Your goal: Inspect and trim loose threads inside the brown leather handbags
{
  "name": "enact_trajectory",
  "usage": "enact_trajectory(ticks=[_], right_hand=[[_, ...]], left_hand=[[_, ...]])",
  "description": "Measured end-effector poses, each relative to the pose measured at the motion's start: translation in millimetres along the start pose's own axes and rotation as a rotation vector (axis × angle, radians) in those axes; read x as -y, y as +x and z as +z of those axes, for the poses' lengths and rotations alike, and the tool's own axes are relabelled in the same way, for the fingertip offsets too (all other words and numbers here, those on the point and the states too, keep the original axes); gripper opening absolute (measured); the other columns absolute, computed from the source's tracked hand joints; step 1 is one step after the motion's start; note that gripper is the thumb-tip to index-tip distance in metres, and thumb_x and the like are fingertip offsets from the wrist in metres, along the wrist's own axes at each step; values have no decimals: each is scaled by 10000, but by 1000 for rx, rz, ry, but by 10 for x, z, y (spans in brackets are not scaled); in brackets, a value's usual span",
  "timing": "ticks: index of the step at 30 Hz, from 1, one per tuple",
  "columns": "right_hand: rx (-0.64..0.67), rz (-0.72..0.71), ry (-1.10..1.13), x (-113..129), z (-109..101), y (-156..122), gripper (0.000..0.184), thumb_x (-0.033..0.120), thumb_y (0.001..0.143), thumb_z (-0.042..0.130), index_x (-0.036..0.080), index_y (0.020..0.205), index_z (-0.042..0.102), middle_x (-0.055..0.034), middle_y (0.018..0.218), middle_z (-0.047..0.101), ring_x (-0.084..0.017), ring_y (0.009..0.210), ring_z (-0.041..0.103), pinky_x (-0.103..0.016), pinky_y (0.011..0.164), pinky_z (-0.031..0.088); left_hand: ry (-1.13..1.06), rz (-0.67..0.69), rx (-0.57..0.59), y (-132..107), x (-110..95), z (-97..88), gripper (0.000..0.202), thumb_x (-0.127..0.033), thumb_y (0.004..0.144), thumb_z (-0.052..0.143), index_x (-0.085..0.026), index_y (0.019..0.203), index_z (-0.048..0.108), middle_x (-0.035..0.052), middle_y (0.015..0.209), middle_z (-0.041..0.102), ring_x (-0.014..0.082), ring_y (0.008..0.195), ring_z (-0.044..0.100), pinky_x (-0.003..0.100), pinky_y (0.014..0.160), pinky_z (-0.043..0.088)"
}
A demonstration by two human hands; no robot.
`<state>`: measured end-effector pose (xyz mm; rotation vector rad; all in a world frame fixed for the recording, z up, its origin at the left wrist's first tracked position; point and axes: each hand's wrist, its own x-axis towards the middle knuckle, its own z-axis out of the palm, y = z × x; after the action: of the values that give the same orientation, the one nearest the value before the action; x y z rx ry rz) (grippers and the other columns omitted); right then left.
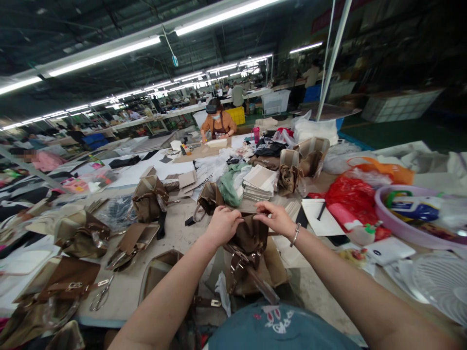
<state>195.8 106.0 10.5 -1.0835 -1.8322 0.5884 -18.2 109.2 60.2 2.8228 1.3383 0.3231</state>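
A brown handbag (250, 236) with straps and metal buckles stands at the table's near edge, right in front of my body. My left hand (224, 224) pinches the left end of its top flap edge, thumb and fingers pressed together. Opposite it, my right hand (276, 218), with a bracelet on the wrist, grips the right end of the same edge. The flap is stretched between both hands. A strap wrapped in clear plastic hangs from the bag's front towards me. Just beyond my left hand is another open brown bag (210, 197).
Several brown bags lie to the left, with scissors (102, 294) near the front edge. Stacked beige panels (260, 181) sit beyond my hands. On the right are a red plastic bag (345, 194), a purple basin (381, 214) and a white fan (441, 282). A co-worker (219, 124) sits across the table.
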Motion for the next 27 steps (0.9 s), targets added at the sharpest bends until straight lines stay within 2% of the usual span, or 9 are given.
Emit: enact_trajectory(ticks=[2,5,13,19,27], right_hand=[[11,-25,-24,-13,7,11,315,377,779,619,185,1029,628,-48,865,668,-165,782,610,-277,712,486],[37,-79,-67,-24,8,38,231,361,798,604,195,939,681,-52,842,674,-164,780,610,-275,721,480],[54,-76,-140,23,8,104,132,297,795,613,218,846,706,-29,776,668,-148,725,596,-252,669,461],[44,-70,-186,64,18,123,125,275,797,604,195,797,701,-27,718,642,-140,686,570,-244,642,432],[88,-61,-303,149,-9,124,219,310,842,541,191,724,681,-21,671,612,-135,664,547,-235,621,402]], left_hand=[[46,-73,13,8,-5,26,275,-352,869,423,-185,808,633,66,756,666,183,793,592,368,896,338],[113,-155,21,25,-38,47,327,-363,874,403,-171,769,647,85,765,683,195,788,612,385,902,333],[174,-291,2,91,-105,101,380,-389,880,373,-164,801,669,103,773,694,225,786,630,448,940,297],[169,-327,13,132,-121,102,364,-387,875,384,-166,831,671,93,793,698,223,790,631,461,950,288],[154,-339,7,145,-131,116,383,-384,882,367,-166,803,671,96,774,694,221,774,630,477,951,282]])
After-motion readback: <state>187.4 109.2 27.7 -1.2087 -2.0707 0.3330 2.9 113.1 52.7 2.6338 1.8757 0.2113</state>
